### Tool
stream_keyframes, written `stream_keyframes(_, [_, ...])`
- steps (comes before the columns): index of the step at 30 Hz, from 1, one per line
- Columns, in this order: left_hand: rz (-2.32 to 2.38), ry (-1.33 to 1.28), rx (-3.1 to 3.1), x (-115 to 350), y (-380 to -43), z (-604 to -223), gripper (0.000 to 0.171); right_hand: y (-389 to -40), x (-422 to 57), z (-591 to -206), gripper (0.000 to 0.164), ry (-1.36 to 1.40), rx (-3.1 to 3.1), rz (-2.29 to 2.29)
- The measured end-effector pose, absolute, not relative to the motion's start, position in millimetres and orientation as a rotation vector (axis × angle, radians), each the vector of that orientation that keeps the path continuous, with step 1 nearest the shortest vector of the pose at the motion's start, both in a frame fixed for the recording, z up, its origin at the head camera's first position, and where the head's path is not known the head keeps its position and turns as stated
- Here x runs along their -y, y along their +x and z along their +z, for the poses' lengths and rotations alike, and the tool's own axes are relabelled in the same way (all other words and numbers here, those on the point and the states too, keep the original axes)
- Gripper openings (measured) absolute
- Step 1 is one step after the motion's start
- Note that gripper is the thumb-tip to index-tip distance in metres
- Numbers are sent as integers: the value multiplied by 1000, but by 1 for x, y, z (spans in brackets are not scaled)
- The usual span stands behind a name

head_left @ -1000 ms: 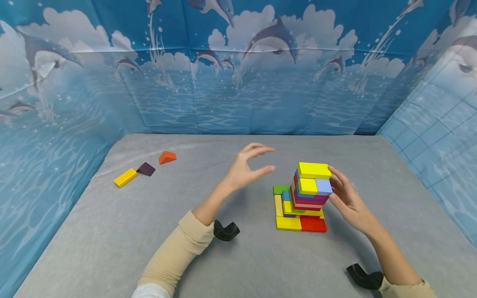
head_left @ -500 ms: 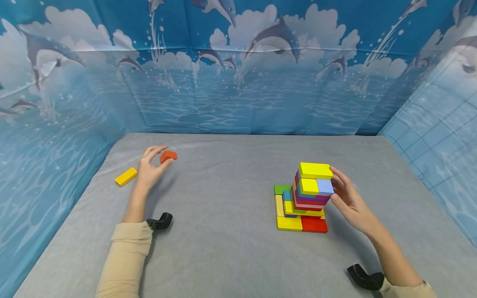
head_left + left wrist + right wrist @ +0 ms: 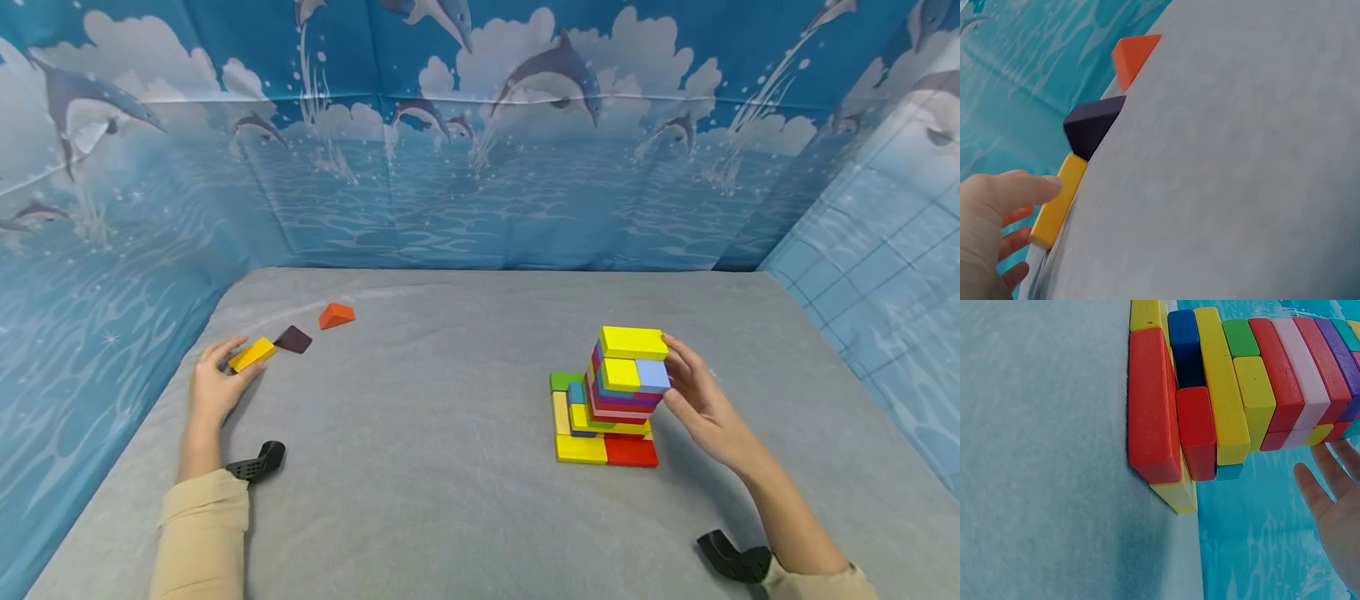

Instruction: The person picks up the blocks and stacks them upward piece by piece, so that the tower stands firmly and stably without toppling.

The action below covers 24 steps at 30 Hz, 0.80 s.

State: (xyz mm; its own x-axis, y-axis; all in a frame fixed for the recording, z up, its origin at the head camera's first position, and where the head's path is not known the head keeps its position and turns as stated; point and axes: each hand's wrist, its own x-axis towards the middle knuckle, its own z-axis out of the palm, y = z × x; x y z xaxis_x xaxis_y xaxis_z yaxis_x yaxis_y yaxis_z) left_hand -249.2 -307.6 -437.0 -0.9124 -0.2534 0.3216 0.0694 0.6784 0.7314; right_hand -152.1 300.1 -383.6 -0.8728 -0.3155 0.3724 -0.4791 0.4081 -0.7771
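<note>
At the far left of the head view, my left hand pinches a yellow rectangular block between thumb and fingers. In the left wrist view the thumb lies on the near face of this block, with the fingers behind it. A dark purple block touches its far end, and an orange triangular block lies beyond that. On the right, a tower of coloured blocks rises from a wider base. My right hand rests with loosely extended fingers against the tower's right side, near the top.
Grey cloth covers the table. A blue dolphin-print curtain hangs along the back and both sides. Black wrist mounts stick out by both wrists. The tower's top yellow block overhangs slightly.
My left hand has swung from near the tower to the far left, passing close to the orange block, and now grips the yellow block. The right hand stays at the tower.
</note>
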Motion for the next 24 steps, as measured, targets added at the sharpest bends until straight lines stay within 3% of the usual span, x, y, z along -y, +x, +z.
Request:
stream_keyframes(17, [-1022, 394, 2489, 308, -246, -435, 37, -152, -298, -382, 71, 696, 2471, 1485])
stream_keyframes(24, [-1087, 145, 2322, 265, -252, -412, 34, -151, -299, -383, 71, 686, 2452, 1493])
